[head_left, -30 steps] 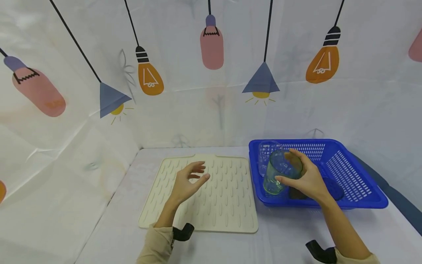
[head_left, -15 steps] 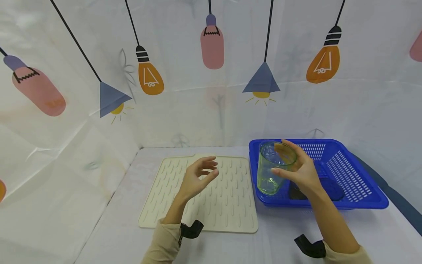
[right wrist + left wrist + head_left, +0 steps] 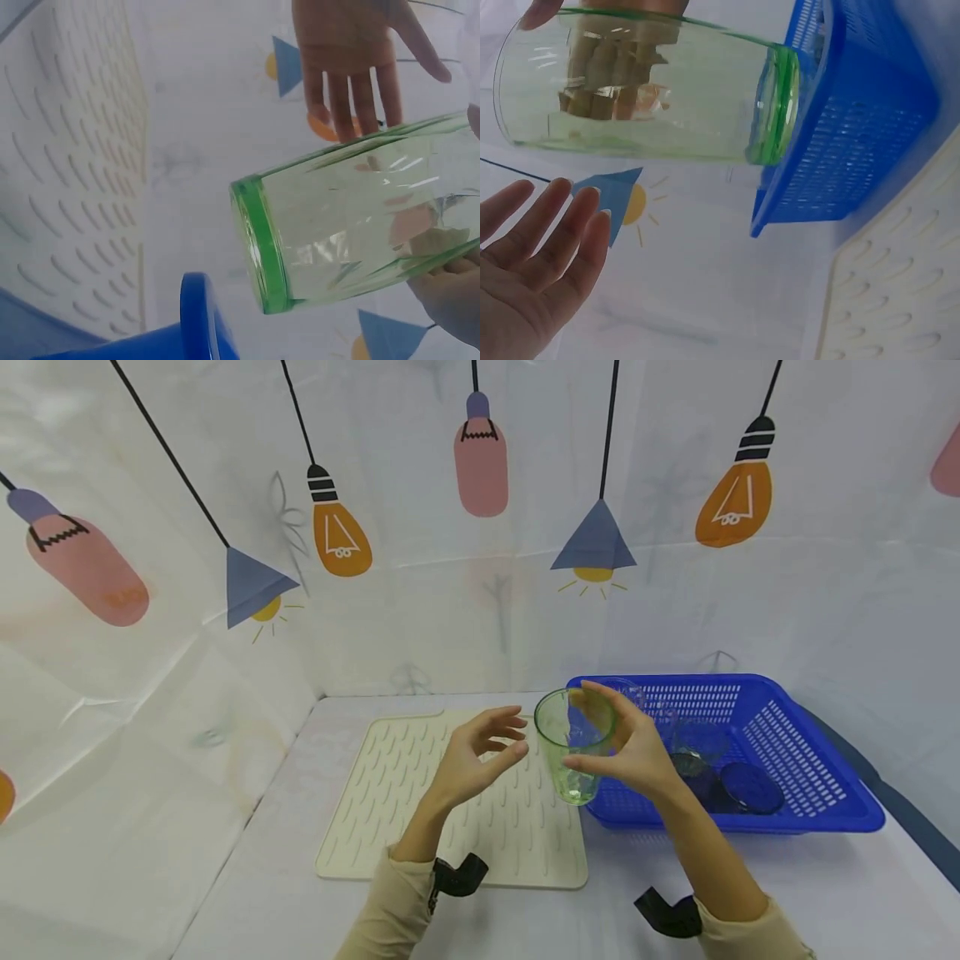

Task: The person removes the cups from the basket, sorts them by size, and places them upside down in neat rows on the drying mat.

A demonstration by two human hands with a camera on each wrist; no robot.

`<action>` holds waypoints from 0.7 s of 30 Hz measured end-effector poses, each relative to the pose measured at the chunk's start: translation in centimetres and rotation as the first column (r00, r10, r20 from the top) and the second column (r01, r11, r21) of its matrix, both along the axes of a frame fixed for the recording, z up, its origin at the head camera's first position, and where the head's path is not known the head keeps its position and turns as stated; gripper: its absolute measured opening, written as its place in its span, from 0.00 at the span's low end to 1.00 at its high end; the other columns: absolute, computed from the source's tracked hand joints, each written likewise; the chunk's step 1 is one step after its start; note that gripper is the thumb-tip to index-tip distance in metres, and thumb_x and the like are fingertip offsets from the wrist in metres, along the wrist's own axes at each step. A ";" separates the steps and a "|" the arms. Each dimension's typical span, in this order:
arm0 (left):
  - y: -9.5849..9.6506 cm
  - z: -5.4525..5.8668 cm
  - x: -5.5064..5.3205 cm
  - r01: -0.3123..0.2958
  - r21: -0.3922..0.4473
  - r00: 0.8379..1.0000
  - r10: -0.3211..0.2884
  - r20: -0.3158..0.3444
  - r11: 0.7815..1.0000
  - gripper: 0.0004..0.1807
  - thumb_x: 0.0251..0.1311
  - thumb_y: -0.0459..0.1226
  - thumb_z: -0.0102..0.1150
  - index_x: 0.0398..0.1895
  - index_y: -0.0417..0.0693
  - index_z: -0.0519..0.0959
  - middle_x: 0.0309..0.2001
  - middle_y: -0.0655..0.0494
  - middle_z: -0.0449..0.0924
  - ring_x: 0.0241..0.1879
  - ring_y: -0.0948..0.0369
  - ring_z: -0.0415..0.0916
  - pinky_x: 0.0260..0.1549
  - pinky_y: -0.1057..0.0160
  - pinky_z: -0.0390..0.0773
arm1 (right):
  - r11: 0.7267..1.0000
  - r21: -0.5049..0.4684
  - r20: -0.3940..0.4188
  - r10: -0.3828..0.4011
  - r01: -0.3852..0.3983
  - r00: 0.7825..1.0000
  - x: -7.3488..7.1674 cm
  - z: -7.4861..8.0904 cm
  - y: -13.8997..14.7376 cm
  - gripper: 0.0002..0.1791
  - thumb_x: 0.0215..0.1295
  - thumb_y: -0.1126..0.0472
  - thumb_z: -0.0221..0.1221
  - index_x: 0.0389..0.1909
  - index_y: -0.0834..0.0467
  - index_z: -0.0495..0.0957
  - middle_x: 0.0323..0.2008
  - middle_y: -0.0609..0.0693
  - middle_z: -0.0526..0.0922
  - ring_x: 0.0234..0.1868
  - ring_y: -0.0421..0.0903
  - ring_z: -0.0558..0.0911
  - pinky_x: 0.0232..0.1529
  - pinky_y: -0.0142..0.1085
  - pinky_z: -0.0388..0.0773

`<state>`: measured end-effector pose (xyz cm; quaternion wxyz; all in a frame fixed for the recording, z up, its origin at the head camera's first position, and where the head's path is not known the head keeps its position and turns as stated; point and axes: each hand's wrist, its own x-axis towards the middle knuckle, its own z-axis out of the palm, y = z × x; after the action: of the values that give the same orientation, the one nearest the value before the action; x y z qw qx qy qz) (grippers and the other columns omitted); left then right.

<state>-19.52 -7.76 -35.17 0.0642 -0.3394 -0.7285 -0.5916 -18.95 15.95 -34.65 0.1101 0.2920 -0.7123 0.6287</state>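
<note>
A green-tinted drinking glass (image 3: 566,760) is held in the air by my right hand (image 3: 633,747), thumb on the near side and fingers behind it. It hangs over the gap between the cream drying mat (image 3: 420,810) and the blue basket (image 3: 817,777), mouth up and slightly tilted. Just left of the glass is my left hand (image 3: 480,760), fingers loosely bent with nothing in them. In the left wrist view a space shows between the left fingers (image 3: 551,247) and the glass (image 3: 697,90).
Inside the basket are a dark blue glass (image 3: 752,787), another dark glass (image 3: 688,766) and clear glassware (image 3: 699,739). A white cloth (image 3: 255,893) covers the table. A white sheet (image 3: 435,627) printed with lamps hangs behind.
My right hand has lifted the green glass out of the basket and carried it left toward the mat. My left hand has moved right, toward the glass.
</note>
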 end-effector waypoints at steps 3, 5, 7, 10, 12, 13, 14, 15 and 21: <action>0.5 0.3 0.1 -0.004 -0.018 1.000 0.004 0.019 1.000 0.29 0.61 0.44 0.59 0.61 0.37 0.69 0.51 0.40 0.77 0.48 0.48 0.77 0.45 0.56 0.80 | 0.999 0.043 -0.029 -0.001 0.003 1.000 0.0 -0.1 -0.8 0.49 0.38 0.78 0.71 0.66 0.68 0.59 0.58 0.63 0.72 0.61 0.37 0.71 0.61 0.27 0.67; 0.7 0.4 0.1 -0.002 -0.029 1.000 0.003 0.029 1.000 0.30 0.61 0.44 0.59 0.62 0.37 0.68 0.52 0.40 0.77 0.48 0.47 0.78 0.45 0.56 0.80 | 0.998 0.066 -0.037 0.000 0.003 0.999 0.0 -0.2 -1.3 0.50 0.38 0.77 0.71 0.66 0.67 0.58 0.58 0.64 0.71 0.62 0.41 0.70 0.62 0.28 0.66; 0.8 0.5 0.2 0.003 -0.035 0.999 -0.002 0.041 0.999 0.31 0.61 0.44 0.59 0.63 0.36 0.66 0.53 0.38 0.76 0.48 0.46 0.78 0.45 0.56 0.80 | 0.995 0.096 -0.038 -0.017 0.020 0.999 0.1 -0.2 -1.6 0.50 0.39 0.74 0.72 0.66 0.66 0.59 0.58 0.63 0.72 0.63 0.45 0.69 0.64 0.33 0.65; 0.7 0.5 0.3 0.021 -0.037 0.998 -0.019 0.064 0.999 0.35 0.61 0.45 0.59 0.66 0.36 0.63 0.55 0.37 0.74 0.49 0.44 0.78 0.46 0.57 0.80 | 0.992 0.122 -0.019 -0.030 0.033 0.999 0.2 -0.1 -2.1 0.50 0.40 0.72 0.73 0.67 0.65 0.58 0.60 0.61 0.71 0.64 0.51 0.67 0.66 0.46 0.62; 0.7 0.6 0.4 0.032 -0.042 0.997 -0.029 0.076 0.999 0.37 0.61 0.46 0.60 0.68 0.36 0.60 0.57 0.35 0.72 0.50 0.43 0.77 0.46 0.58 0.80 | 0.991 0.129 -0.009 -0.039 0.040 0.999 0.3 -0.1 -2.3 0.50 0.41 0.70 0.73 0.67 0.65 0.58 0.60 0.61 0.71 0.65 0.54 0.66 0.65 0.54 0.60; 0.7 0.7 0.5 0.037 -0.045 0.996 -0.033 0.080 0.998 0.39 0.60 0.46 0.61 0.68 0.37 0.59 0.58 0.35 0.71 0.51 0.42 0.77 0.46 0.58 0.80 | 0.991 0.131 -0.003 -0.041 0.041 0.999 0.3 -0.1 -2.4 0.50 0.41 0.70 0.73 0.67 0.65 0.58 0.60 0.61 0.70 0.65 0.55 0.66 0.65 0.56 0.60; 0.7 0.7 0.5 0.038 -0.052 0.996 -0.034 0.081 0.998 0.40 0.59 0.47 0.62 0.69 0.37 0.57 0.59 0.35 0.70 0.52 0.42 0.76 0.46 0.58 0.80 | 0.990 0.134 0.000 -0.044 0.044 0.999 0.3 -0.1 -2.5 0.50 0.42 0.69 0.73 0.67 0.64 0.58 0.61 0.61 0.70 0.66 0.55 0.65 0.65 0.57 0.59; 0.7 0.7 0.6 0.036 -0.064 0.996 -0.031 0.080 0.997 0.43 0.58 0.48 0.62 0.69 0.37 0.56 0.60 0.35 0.69 0.52 0.42 0.75 0.46 0.58 0.80 | 0.989 0.138 -0.002 -0.047 0.047 0.999 0.3 -0.2 -2.6 0.49 0.42 0.68 0.73 0.67 0.64 0.58 0.61 0.61 0.70 0.66 0.56 0.65 0.64 0.58 0.59; 0.9 0.7 0.8 -0.006 -0.133 0.998 0.015 0.069 0.991 0.53 0.51 0.59 0.63 0.71 0.39 0.53 0.61 0.38 0.69 0.55 0.44 0.74 0.47 0.57 0.79 | 0.989 0.139 -0.032 -0.044 0.048 0.999 0.2 -0.5 -2.9 0.48 0.43 0.68 0.72 0.67 0.66 0.59 0.60 0.64 0.70 0.64 0.60 0.66 0.62 0.61 0.61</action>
<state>-18.75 -6.86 -34.45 0.0193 -0.3184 -0.7698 -0.5529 -18.78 13.06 -35.18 0.1141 0.2917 -0.7593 0.5704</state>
